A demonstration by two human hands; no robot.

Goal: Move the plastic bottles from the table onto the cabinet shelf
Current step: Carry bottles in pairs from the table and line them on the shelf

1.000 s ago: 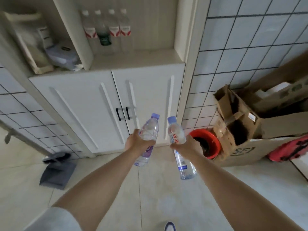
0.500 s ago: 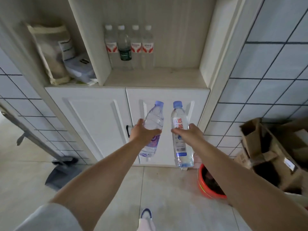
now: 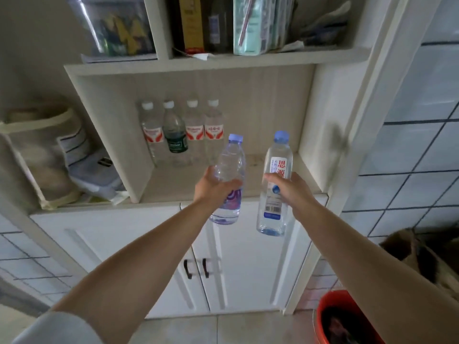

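My left hand (image 3: 214, 188) grips a clear bottle with a purple label and pale blue cap (image 3: 229, 165) around its middle. My right hand (image 3: 289, 187) grips a taller clear bottle with a red-and-white label and blue cap (image 3: 277, 155). Both bottles are upright and held just in front of the open cabinet shelf (image 3: 250, 170). At the back left of that shelf stand several white-capped bottles (image 3: 183, 135) in a row, one with a dark green label.
A cloth bag (image 3: 42, 155) and a folded packet fill the compartment to the left. Books and packets sit on the shelf above (image 3: 223, 23). White cabinet doors (image 3: 196, 266) are closed below. A red bucket (image 3: 345, 319) and a cardboard box stand at lower right.
Both hands have risen with their bottles from door height to the level of the open shelf, and the view has come closer to the cabinet.
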